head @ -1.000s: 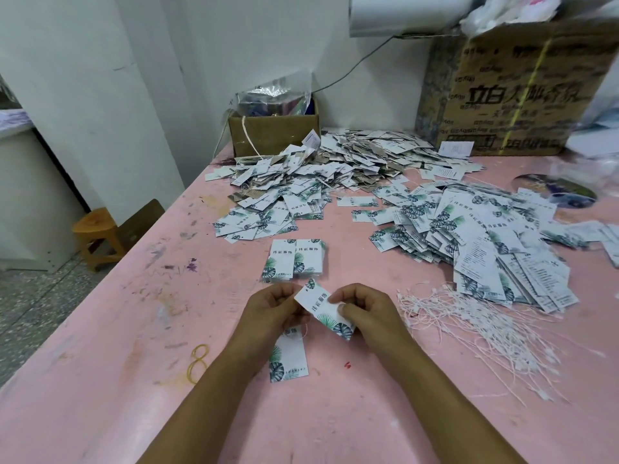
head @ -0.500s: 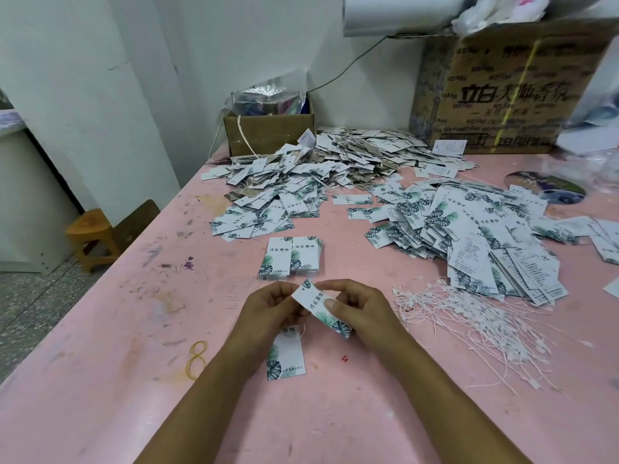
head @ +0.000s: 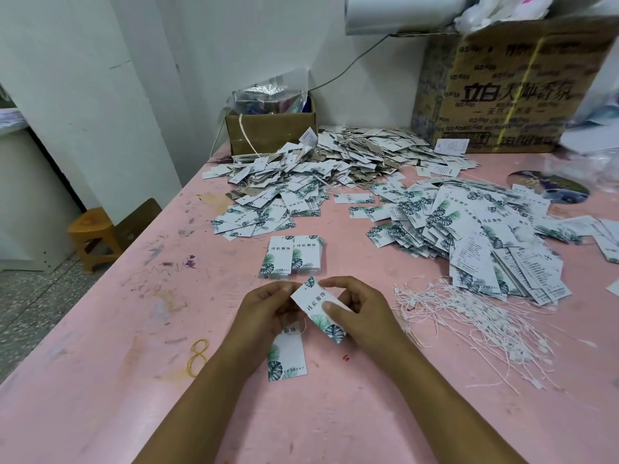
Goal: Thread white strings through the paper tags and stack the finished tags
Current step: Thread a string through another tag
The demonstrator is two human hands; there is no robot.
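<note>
Barely moved: left hand (head: 264, 309) and right hand (head: 361, 313) still pinch tag (head: 318, 306), mid-threading. Next probably needs string (head: 304, 325) fed through its hole.

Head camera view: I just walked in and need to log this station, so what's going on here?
A person holds a paper tag over the pink table. The left hand pinches its upper end; the right hand grips its lower half, thumb across the face. A second tag shows just below the left hand, string at its top. Two neat stacks sit beyond the hands, loose white strings lie to the right, big tag piles behind.
</note>
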